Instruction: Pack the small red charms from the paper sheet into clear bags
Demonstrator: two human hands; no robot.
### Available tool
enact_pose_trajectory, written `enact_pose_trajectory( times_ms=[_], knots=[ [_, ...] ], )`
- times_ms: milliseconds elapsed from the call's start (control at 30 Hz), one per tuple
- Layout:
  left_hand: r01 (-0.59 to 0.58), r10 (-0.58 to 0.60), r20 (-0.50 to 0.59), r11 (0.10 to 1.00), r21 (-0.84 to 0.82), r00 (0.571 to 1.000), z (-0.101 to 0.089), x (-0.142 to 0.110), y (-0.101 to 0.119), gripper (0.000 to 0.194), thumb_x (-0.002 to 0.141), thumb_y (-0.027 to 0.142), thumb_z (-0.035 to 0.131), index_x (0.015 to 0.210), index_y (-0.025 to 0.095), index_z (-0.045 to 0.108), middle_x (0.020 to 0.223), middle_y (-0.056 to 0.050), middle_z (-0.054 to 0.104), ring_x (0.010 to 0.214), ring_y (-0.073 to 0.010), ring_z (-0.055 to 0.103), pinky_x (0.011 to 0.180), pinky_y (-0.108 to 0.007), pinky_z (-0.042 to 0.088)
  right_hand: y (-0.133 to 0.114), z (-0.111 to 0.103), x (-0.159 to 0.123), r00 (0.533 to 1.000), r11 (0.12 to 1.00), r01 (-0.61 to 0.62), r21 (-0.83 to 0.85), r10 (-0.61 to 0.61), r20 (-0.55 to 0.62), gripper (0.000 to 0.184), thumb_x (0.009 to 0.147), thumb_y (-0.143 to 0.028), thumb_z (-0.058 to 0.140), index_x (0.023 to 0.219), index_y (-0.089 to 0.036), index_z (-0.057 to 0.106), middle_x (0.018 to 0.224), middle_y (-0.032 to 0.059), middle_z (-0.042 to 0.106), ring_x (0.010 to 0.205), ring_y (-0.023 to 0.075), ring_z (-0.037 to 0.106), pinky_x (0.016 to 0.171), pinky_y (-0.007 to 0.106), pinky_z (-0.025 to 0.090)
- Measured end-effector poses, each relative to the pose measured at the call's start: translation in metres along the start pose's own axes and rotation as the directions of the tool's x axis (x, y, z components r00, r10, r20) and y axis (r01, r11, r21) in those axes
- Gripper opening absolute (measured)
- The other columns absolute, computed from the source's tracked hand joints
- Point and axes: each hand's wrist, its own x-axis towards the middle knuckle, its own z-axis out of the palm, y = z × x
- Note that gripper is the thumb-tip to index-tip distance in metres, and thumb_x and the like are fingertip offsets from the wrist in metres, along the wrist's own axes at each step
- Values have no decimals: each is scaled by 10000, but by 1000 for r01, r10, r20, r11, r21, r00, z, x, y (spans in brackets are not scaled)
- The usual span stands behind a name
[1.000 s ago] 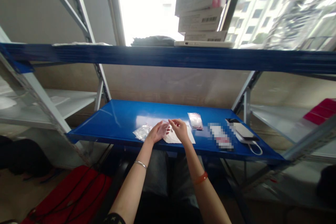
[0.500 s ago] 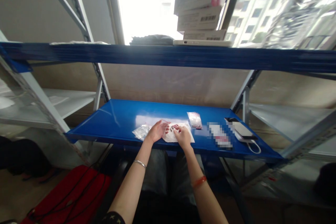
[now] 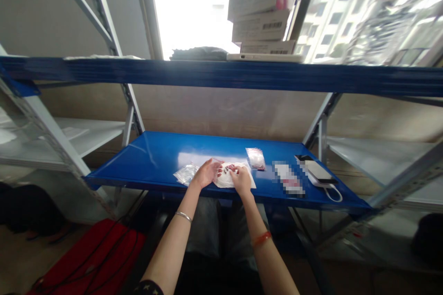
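Observation:
A white sheet of paper or tissue (image 3: 221, 184) lies near the front edge of the blue table, with several small dark-red pieces (image 3: 230, 167) on it. My left hand (image 3: 206, 174) rests at the sheet's left side, fingers curled around what looks like a small clear bag; a thin reddish line, like a bag's seal, shows by the fingertips. On the right of the sheet, my right hand (image 3: 242, 179) has thumb and fingers drawn together over the pieces. What lies between those fingertips is too small to make out. Clear plastic bags (image 3: 186, 174) lie just left of my left hand.
Behind my right hand is a stack of small clear bags (image 3: 255, 158) with reddish edges. Further right are a blurred-out packet (image 3: 288, 179) and a phone (image 3: 321, 172) with a white cable. A blue shelf beam (image 3: 207, 73) crosses above the table (image 3: 159, 152), with stacked boxes (image 3: 259, 25) on top.
The fingers of my right hand have shifted slightly over the small dark-red pieces. My left hand keeps its place; the whole view has drifted a little.

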Motion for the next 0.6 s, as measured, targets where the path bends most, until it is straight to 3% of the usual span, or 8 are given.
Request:
enact_pose_trajectory(
  times_ms=[600],
  knots=[
    [16,-16,-3,1000,-12,1000,4,-2,1,445,891,380,433,998,6,648,729,-99,672,618,-131,583,627,-248,426,0,1,2,999,998,-25,-55,24,-30,125,799,-254,542,810,-176,639,810,53,573,714,163,548,632,246,373]
  ],
)
